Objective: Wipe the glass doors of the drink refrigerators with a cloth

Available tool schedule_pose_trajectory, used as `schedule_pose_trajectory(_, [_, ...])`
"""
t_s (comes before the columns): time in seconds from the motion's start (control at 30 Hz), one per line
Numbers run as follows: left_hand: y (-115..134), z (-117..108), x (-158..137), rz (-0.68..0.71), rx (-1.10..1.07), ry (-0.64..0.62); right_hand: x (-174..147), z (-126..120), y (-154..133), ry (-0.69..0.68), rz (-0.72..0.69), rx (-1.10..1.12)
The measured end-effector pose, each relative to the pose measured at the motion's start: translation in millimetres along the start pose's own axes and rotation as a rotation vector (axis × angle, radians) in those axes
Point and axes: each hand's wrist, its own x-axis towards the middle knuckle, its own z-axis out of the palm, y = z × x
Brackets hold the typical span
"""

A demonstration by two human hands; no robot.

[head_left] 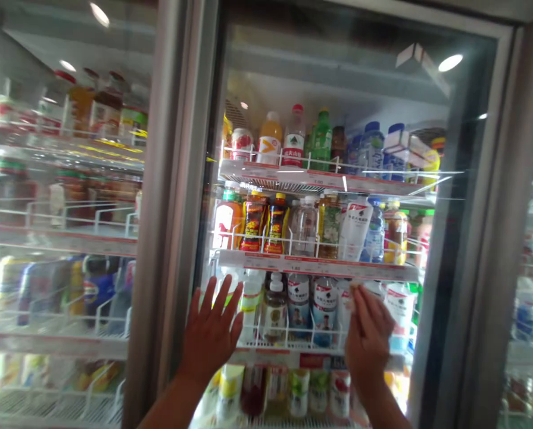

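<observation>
My left hand (212,333) is raised with its fingers spread, in front of the left side of a closed glass fridge door (337,71). Whether the palm touches the glass, I cannot tell. My right hand (368,330) is up before the same door, further right, with its fingers pinched together. Something small and pale may show at its fingertips, but I cannot make it out. Behind the glass, between the hands, stand blue-labelled water bottles (324,307) and a bottle with a white pump-like cap (275,310).
Shelves of drinks fill the fridge, including a green bottle (323,134) and dark red-labelled bottles (276,223). A metal door frame (161,196) separates another drinks fridge at the left. One more frame (489,250) borders the right. Ceiling lights reflect in the glass.
</observation>
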Motion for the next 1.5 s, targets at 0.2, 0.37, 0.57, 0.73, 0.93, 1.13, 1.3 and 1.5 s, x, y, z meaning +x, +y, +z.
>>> schedule_pose_trajectory(0.2, [0, 2, 0, -0.004, 0.011, -0.006, -21, 0, -24, -0.345, -0.247, 0.181])
schedule_pose_trajectory(0.37, [0, 2, -2, -0.011, 0.01, -0.001, 24, -2, 18, 0.093, 0.03, -0.039])
schedule_pose_trajectory(0.57, [0, 1, -1, -0.008, -0.004, 0.004, -46, -13, -2, -0.263, -0.194, 0.078])
schedule_pose_trajectory(0.73, [1, 0, 0, -0.006, 0.009, 0.001, -8, -11, 20, -0.024, -0.03, -0.017])
schedule_pose_trajectory(0.93, [2, 2, -3, -0.04, -0.001, -0.028, -21, -7, -1, -0.023, 0.087, -0.042])
schedule_pose_trajectory(1.13, [0, 4, -5, -0.04, -0.007, -0.022, -52, 20, -59, -0.324, -0.166, 0.206])
schedule_pose_trajectory(1.3, [23, -4, -4, 0.065, -0.172, 0.085, -14, 44, -96, -0.293, 0.024, 0.289])
schedule_pose_trajectory(1.5, [59, 0, -21, 0.234, -0.254, -0.079, -29, 20, -90, -0.505, 0.154, 0.494])
